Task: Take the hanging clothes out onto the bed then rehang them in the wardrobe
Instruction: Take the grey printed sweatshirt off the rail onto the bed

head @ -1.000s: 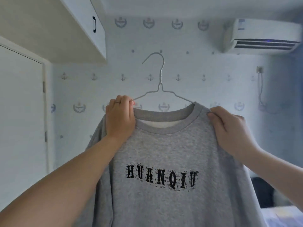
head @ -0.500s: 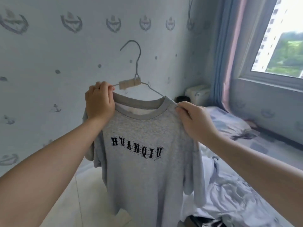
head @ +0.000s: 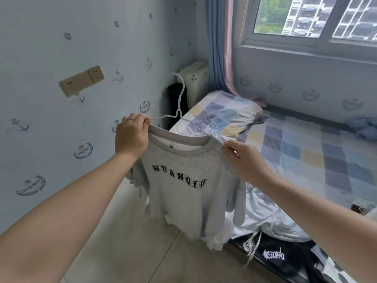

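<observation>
A grey sweatshirt (head: 183, 193) printed HUANQIU hangs on a thin white wire hanger (head: 179, 103). My left hand (head: 131, 137) grips its left shoulder at the collar, over the hanger arm. My right hand (head: 242, 160) pinches the right shoulder. The garment hangs in the air over the floor, just left of the bed (head: 306, 152) with its checked sheet. Light and black clothes (head: 271, 227) lie heaped on the bed's near end. The wardrobe is out of view.
A wallpapered wall with a socket plate (head: 81, 80) runs along the left. A pillow (head: 228, 113) lies at the bed's head, with a white unit (head: 193, 80) and a curtain (head: 218, 43) in the corner. A window (head: 314, 17) is above. Tiled floor (head: 130, 248) lies below.
My view has swung right and down from the wardrobe and wall to the bed. Both hands have carried the sweatshirt along and lowered it toward the bed's edge, grips unchanged.
</observation>
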Tool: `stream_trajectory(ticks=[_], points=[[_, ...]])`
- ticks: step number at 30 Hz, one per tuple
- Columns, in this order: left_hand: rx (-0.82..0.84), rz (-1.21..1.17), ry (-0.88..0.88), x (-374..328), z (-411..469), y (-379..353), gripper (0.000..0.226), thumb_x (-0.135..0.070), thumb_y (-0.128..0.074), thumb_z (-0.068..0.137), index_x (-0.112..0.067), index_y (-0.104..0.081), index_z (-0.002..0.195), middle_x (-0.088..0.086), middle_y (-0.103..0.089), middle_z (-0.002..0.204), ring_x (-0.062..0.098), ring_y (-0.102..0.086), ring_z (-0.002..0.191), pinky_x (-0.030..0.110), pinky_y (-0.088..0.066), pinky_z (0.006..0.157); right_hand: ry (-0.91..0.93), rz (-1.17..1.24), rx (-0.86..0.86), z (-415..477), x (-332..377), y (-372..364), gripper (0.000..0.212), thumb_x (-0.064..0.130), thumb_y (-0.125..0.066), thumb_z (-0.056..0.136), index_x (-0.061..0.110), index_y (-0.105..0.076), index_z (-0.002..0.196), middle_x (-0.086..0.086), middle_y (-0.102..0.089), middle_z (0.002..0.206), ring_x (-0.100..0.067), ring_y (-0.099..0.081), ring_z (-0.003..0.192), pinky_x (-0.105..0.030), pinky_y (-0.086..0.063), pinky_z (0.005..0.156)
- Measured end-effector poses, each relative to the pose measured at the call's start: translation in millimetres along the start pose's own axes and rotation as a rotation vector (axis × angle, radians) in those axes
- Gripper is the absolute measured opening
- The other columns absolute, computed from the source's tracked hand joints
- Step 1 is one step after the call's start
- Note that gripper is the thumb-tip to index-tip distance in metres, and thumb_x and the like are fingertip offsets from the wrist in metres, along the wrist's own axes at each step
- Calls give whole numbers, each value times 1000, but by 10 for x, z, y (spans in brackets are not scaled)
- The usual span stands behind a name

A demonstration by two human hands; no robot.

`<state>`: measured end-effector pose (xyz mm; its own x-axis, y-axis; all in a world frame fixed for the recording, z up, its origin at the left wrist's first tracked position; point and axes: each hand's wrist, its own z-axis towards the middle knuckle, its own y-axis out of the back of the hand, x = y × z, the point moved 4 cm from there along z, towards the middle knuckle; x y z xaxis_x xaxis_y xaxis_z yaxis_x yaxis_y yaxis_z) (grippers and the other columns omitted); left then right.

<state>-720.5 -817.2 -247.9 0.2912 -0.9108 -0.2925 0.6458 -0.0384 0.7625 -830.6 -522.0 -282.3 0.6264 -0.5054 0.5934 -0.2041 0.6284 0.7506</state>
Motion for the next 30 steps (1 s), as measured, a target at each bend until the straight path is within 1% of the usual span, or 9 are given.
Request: stream_trajectory(ticks=[2,4,7,10,14,18,24,27,30], points=[[46,-37,-23,-13,135,-300,20,-14,-50,102,-3,-67,102,19,-65,101,39,-57,90,46,-43,79,-70,-34,11,103,-223,-74,16,27,-52,98,21,-63,89,5,-65,74,-20,-59,72,-38,-51,67],[80,-70,-28,-39,272,-591,19,-14,-51,102,-4,-67,102,17,-66,102,38,-56,91,46,-43,80,-134,-45,-6,237,-442,-127,15,28,-54,98,25,-68,98,2,-70,84,-25,-63,79,-37,-51,69],[119,-90,-30,-76,506,-1022,19,-15,-50,102,-6,-68,103,14,-66,105,38,-56,93,45,-43,81,-175,-62,-29,490,-771,-194,17,25,-56,98,23,-69,107,-5,-73,91,-30,-64,84,-40,-52,72],[164,-87,-31,-110,744,-1443,19,-15,-51,102,-7,-68,104,13,-66,106,38,-56,94,43,-41,80,-200,-59,-40,757,-1115,-259,14,22,-57,97,20,-69,103,-8,-72,86,-32,-63,78,-40,-52,67],[235,-82,-23,-157,1046,-1972,20,-18,-51,102,-7,-68,105,12,-66,107,37,-55,95,42,-40,79,-253,-89,2,1117,-1557,-337,13,20,-56,97,21,-68,102,-6,-71,84,-31,-62,76,-36,-48,61],[316,-67,-9,-187,1304,-2500,21,-19,-50,102,-8,-68,105,12,-66,106,37,-56,96,44,-41,81,-290,-93,38,1471,-1990,-457,14,17,-56,96,20,-69,101,-5,-71,89,-32,-63,81,-40,-51,66],[454,-87,37,-94,1484,-3236,21,-23,-50,102,-12,-68,102,8,-66,108,34,-54,99,44,-40,84,-448,-136,97,1810,-2579,-785,17,22,-57,96,29,-67,107,-5,-73,95,-32,-64,88,-33,-40,62],[503,-110,46,-4,1621,-3640,20,-24,-50,101,-15,-69,104,6,-66,109,32,-54,100,41,-37,85,-519,-142,114,1996,-2815,-971,14,21,-56,95,28,-67,102,-3,-72,96,-31,-64,89,-34,-41,62],[573,-140,57,107,1781,-4096,19,-25,-51,101,-16,-68,104,6,-65,109,32,-53,105,44,-39,89,-585,-157,125,2200,-3036,-1182,15,20,-56,95,27,-67,102,-3,-71,98,-31,-64,91,-36,-47,67]])
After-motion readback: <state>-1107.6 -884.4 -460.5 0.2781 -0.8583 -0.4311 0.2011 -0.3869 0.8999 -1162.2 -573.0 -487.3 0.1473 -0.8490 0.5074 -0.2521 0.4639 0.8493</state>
